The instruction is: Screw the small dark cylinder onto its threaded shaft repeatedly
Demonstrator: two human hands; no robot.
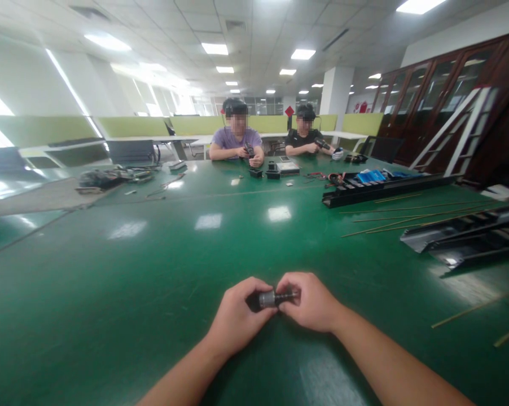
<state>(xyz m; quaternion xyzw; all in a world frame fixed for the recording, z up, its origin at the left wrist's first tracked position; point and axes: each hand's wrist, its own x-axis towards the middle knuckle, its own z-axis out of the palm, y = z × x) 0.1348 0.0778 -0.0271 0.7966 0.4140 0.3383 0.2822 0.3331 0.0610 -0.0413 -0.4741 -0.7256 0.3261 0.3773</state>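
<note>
Between my two hands is a small cylindrical part [267, 299], dark with a silver-grey ribbed collar and a narrower dark shaft. It lies roughly level, just above the green table [161, 265]. My left hand [240, 313] wraps round its thicker end, thumb and fingers closed, so that end is mostly hidden. At the other end, my right hand [311, 301] pinches the narrow shaft between thumb and fingers. The exact kind of part is too small and blurred to make out.
Black metal channels [364, 192] and thin yellowish rods [390, 217] lie to the right. Small black boxes [273, 172] stand near two people [237, 135] across the table, both handling dark tools. A heap of cables [114, 176] is at far left. A stepladder [466, 132] stands at right.
</note>
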